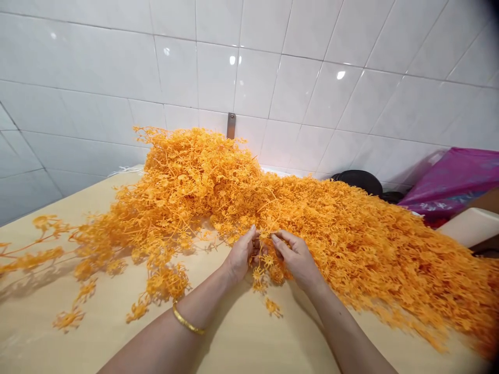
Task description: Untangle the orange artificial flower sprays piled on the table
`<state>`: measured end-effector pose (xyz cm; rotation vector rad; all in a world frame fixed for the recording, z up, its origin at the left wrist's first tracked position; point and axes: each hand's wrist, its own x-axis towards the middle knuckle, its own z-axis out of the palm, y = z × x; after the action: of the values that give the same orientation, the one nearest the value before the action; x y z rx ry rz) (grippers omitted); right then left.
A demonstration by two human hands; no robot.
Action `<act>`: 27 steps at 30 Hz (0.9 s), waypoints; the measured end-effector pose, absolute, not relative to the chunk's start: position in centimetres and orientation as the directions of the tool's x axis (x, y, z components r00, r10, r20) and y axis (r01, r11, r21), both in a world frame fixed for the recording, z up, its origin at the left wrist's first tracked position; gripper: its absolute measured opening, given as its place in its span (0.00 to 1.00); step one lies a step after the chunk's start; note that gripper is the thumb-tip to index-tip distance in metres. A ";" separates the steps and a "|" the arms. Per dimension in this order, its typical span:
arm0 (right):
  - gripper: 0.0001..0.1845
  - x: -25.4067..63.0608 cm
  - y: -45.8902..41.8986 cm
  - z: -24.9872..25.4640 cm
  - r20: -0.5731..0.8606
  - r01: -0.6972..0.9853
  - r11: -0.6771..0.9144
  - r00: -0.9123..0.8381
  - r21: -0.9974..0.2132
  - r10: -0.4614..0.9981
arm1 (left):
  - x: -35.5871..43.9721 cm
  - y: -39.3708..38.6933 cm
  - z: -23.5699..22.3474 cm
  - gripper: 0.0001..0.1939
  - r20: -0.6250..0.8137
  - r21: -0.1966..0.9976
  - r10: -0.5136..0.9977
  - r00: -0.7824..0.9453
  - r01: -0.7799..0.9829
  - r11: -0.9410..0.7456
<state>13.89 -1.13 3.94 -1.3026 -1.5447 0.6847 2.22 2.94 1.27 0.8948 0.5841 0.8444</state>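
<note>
Between my two hands is a small sprig of orange artificial flowers (267, 261), its blossoms hanging down over the table. My left hand (242, 255) has its thumb and fingers closed on the sprig's left side. On the other side, my right hand (295, 255) pinches it between thumb and forefinger. One orange blossom (273, 307) shows just below the hands, near the tabletop. Behind them rises a tall heap of tangled orange flower stems (195, 176). A wider, flatter pile of orange flowers (374, 239) spreads to the right, close by my right hand.
The pale wooden table (35, 322) meets a white tiled wall (257, 78), where a metal bracket (231, 125) stands. Loose orange sprays (68, 318) lie at the left. Behind the right pile are a black round object (359, 181), a purple bag (454, 179) and a cream-coloured block (470, 227).
</note>
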 end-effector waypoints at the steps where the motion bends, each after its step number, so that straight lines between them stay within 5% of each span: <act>1: 0.13 13.9 -1.2 4.0 0.313 0.386 0.277 0.032 -0.880 0.949 | 2.2 2.9 1.3 0.20 -0.099 0.849 0.832 0.545 -0.391 0.357; 12: 0.12 14.7 -1.0 3.6 0.339 0.438 0.241 0.160 -0.866 0.927 | 2.1 2.8 0.8 0.06 -0.020 0.925 0.899 0.438 -0.333 0.183; 17: 0.07 14.4 -1.6 4.0 0.530 0.624 0.269 0.277 -0.734 0.802 | 2.3 2.6 1.3 0.06 -0.046 0.962 0.930 0.365 -0.233 0.139; 20: 0.11 14.3 -1.8 4.2 0.625 0.694 0.352 0.181 -0.628 0.759 | 2.4 2.6 1.3 0.05 -0.025 0.981 0.937 0.349 -0.170 0.089; 27: 0.13 14.8 -1.1 2.9 0.512 0.816 0.372 -0.111 -0.442 0.852 | 2.6 2.5 0.5 0.06 0.127 0.984 0.904 0.409 -0.167 -0.063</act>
<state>14.77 -1.11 2.86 -1.4412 -1.9180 0.0634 2.64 2.48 0.49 1.3416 0.7338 1.0204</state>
